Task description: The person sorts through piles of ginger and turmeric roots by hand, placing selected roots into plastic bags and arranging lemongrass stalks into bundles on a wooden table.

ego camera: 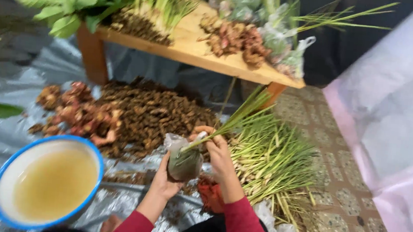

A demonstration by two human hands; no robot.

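Plastic bag [184, 159] in hands; lemongrass pile [269, 158] right, probably turmeric heap [152, 114] behind.

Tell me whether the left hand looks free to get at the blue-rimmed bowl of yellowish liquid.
Probably not yet: the left hand cups a small plastic bag. The bowl sits near its left side, nothing between.
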